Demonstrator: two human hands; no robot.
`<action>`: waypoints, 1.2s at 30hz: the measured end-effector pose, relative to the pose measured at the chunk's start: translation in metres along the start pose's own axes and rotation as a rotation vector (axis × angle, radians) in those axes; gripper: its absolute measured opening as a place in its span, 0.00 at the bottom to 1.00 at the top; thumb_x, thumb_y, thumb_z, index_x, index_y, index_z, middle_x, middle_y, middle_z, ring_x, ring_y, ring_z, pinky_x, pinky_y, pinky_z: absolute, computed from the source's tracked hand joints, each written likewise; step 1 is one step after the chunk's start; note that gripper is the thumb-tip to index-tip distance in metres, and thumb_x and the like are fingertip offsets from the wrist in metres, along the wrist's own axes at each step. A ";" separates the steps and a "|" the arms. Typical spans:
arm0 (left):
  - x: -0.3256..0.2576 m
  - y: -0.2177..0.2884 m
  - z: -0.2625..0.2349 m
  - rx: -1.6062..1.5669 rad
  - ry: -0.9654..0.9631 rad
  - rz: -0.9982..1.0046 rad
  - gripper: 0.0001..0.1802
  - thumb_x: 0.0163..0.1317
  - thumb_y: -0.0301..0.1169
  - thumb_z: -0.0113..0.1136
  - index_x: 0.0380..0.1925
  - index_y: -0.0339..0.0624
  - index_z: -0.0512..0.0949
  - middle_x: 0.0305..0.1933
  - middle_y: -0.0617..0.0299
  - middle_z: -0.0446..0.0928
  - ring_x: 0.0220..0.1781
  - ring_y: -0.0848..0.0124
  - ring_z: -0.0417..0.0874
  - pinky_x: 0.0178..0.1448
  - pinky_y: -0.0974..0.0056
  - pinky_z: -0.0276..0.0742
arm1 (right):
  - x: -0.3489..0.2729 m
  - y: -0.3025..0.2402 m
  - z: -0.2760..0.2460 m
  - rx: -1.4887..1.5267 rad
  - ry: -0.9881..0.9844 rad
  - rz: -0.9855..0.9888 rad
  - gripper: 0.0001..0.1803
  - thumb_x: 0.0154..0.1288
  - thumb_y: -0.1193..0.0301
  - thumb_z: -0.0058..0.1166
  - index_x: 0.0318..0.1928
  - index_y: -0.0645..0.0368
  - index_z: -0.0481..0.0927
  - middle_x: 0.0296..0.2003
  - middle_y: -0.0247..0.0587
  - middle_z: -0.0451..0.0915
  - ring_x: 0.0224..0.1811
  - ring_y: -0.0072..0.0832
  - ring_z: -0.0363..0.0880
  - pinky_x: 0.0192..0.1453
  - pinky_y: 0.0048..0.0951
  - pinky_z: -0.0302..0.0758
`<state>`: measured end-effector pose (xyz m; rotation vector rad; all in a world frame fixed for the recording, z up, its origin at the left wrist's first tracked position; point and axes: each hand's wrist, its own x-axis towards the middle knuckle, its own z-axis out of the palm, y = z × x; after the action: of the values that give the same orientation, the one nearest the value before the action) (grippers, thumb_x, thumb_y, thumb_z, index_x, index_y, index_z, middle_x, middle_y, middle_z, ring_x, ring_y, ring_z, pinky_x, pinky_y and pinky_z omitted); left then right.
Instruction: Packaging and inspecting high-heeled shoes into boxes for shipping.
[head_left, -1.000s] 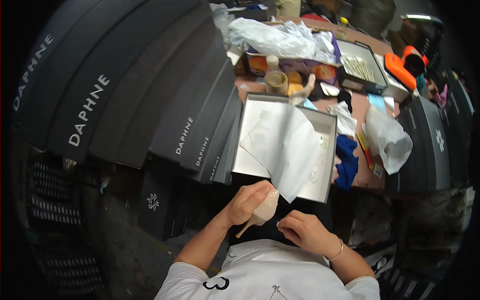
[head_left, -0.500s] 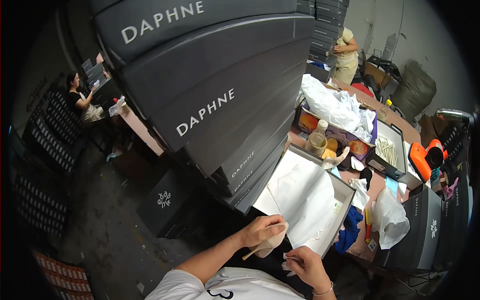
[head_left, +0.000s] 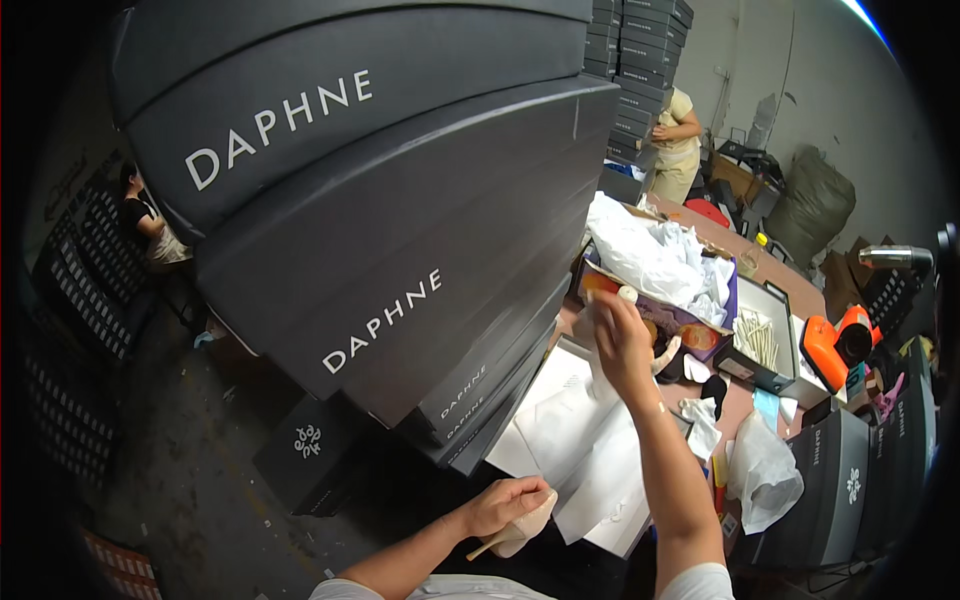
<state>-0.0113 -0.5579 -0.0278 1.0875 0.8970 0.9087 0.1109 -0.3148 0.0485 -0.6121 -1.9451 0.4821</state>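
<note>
My left hand (head_left: 508,505) is closed round a beige high-heeled shoe (head_left: 525,528), low in front of me, its thin heel pointing down and left. My right hand (head_left: 622,345) is stretched forward over the far end of an open shoebox (head_left: 520,446). Its fingers are drawn together beside a bottle's white cap (head_left: 627,293); the bottle's body is hidden behind the hand, and whatever the fingertips hold is hard to make out. White tissue paper (head_left: 590,455) lies in the shoebox and hangs over its near edge.
Stacked dark shoeboxes (head_left: 400,230) tower at the left. A purple carton (head_left: 700,340) holds white paper; a box of thin white sticks (head_left: 757,338) stands beside it. An orange tool (head_left: 822,355) and upright shoeboxes (head_left: 825,470) are at the right. Another person (head_left: 678,145) stands behind.
My right hand has gone from near my body forward and up to the bottle. My left hand still holds the shoe. The view has shifted, and the seated person at left shows less.
</note>
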 end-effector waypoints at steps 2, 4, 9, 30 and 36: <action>0.003 0.000 -0.001 0.009 -0.009 -0.004 0.18 0.73 0.42 0.46 0.45 0.37 0.73 0.37 0.61 0.79 0.41 0.75 0.80 0.48 0.69 0.75 | 0.024 0.070 0.037 -0.106 -0.014 -0.023 0.29 0.59 0.79 0.51 0.63 0.65 0.67 0.58 0.60 0.71 0.62 0.53 0.69 0.67 0.39 0.66; 0.012 0.001 0.001 0.009 -0.052 0.006 0.18 0.73 0.42 0.46 0.45 0.36 0.73 0.38 0.60 0.79 0.41 0.75 0.80 0.48 0.68 0.75 | 0.008 0.141 0.038 -0.294 -0.111 0.042 0.30 0.58 0.78 0.51 0.63 0.63 0.66 0.60 0.60 0.69 0.60 0.54 0.70 0.65 0.42 0.68; 0.005 -0.009 -0.007 -0.126 -0.046 -0.015 0.22 0.71 0.45 0.47 0.48 0.34 0.72 0.41 0.55 0.79 0.44 0.71 0.81 0.51 0.65 0.77 | -0.045 0.096 0.042 -0.170 -0.246 0.251 0.26 0.59 0.76 0.56 0.59 0.63 0.71 0.53 0.53 0.76 0.49 0.49 0.78 0.55 0.39 0.76; -0.038 -0.029 0.047 -0.180 0.366 0.323 0.37 0.71 0.58 0.40 0.69 0.41 0.56 0.64 0.55 0.63 0.66 0.67 0.63 0.65 0.59 0.61 | -0.228 -0.160 -0.030 0.600 -0.351 0.712 0.44 0.53 0.61 0.72 0.64 0.64 0.61 0.60 0.50 0.71 0.61 0.34 0.72 0.61 0.32 0.72; -0.076 -0.070 0.017 -0.228 0.660 -0.067 0.40 0.68 0.62 0.41 0.68 0.43 0.60 0.68 0.56 0.62 0.68 0.63 0.63 0.68 0.56 0.60 | -0.228 -0.196 -0.064 0.752 -0.227 0.386 0.40 0.50 0.65 0.74 0.60 0.63 0.65 0.60 0.52 0.73 0.58 0.33 0.76 0.60 0.35 0.74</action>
<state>-0.0121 -0.6482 -0.0812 0.5518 1.3175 1.3094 0.2131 -0.6038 0.0279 -0.4405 -1.6635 1.4902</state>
